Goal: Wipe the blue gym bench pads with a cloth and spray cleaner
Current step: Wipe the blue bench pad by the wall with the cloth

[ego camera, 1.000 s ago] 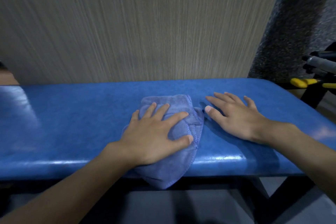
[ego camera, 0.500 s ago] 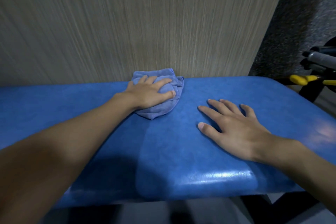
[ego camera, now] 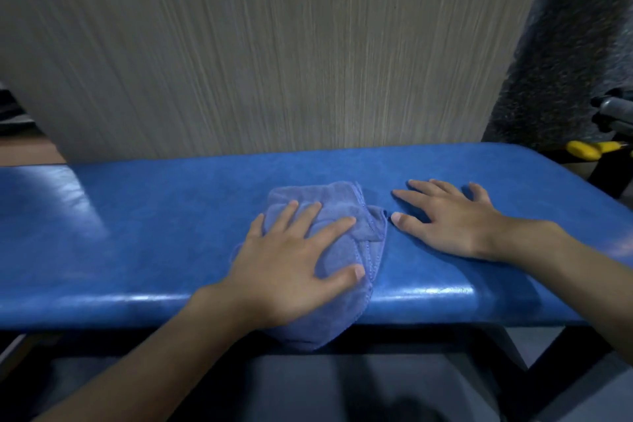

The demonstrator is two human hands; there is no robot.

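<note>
Cloth [ego camera: 337, 250] pulled back from far edge to near edge under flat left hand [ego camera: 291, 267]; right hand [ego camera: 452, 219] splayed on bench [ego camera: 137, 216], empty — stroke done, wiping ongoing.

Bench pad [ego camera: 171, 216] glossy blue; cloth [ego camera: 342, 250] lighter blue-purple; wall [ego camera: 274, 44] grey-beige w/ fine streaks.

Both forearms bare, no sleeves; left hand [ego camera: 291, 264], right hand [ego camera: 452, 219] ungloved, nails short.

Dim indoor light, glare streaks on the bench pad [ego camera: 428, 291], streaky blurred wall [ego camera: 274, 44], wide-angle edge bending
</note>
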